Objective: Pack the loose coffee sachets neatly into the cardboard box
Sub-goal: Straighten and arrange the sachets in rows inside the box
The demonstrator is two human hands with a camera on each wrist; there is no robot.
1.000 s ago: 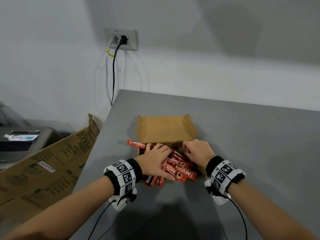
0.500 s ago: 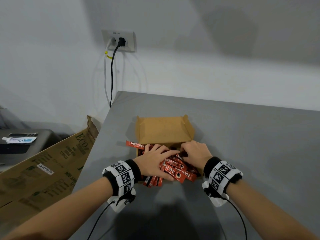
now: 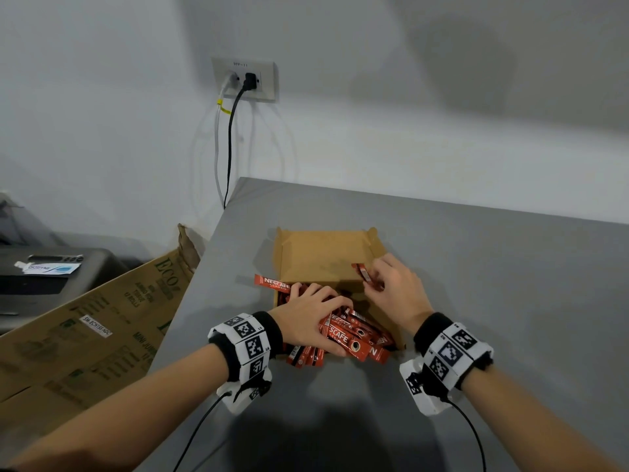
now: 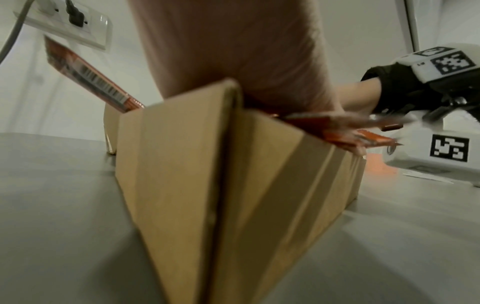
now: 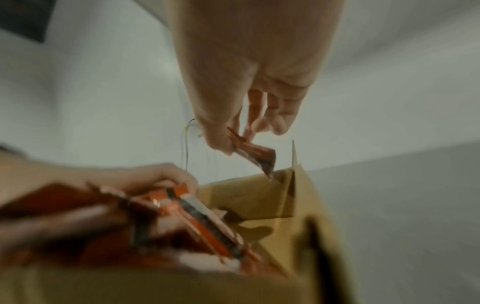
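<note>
An open cardboard box [image 3: 320, 253] sits on the grey table [image 3: 493, 301], its near half heaped with red coffee sachets [image 3: 354, 340]. My left hand [image 3: 311, 313] lies over the heap, fingers on top and thumb at the near edge, holding a bundle. One sachet [image 3: 272, 282] pokes out over the box's left wall. My right hand [image 3: 391, 286] hovers over the box's right side and pinches a single sachet [image 3: 360, 272] between thumb and fingers; the right wrist view shows that sachet [image 5: 255, 154] dangling above the box [image 5: 259, 197].
A large brown carton [image 3: 85, 321] leans off the table's left edge. A wall outlet [image 3: 243, 80] with hanging cables is behind the table corner. A dark machine [image 3: 41, 277] stands at far left. Bare grey table spreads right of the box.
My right hand has lifted off the heap with one sachet pinched, moving up and toward the box's far right. The left hand stays on the pile.
</note>
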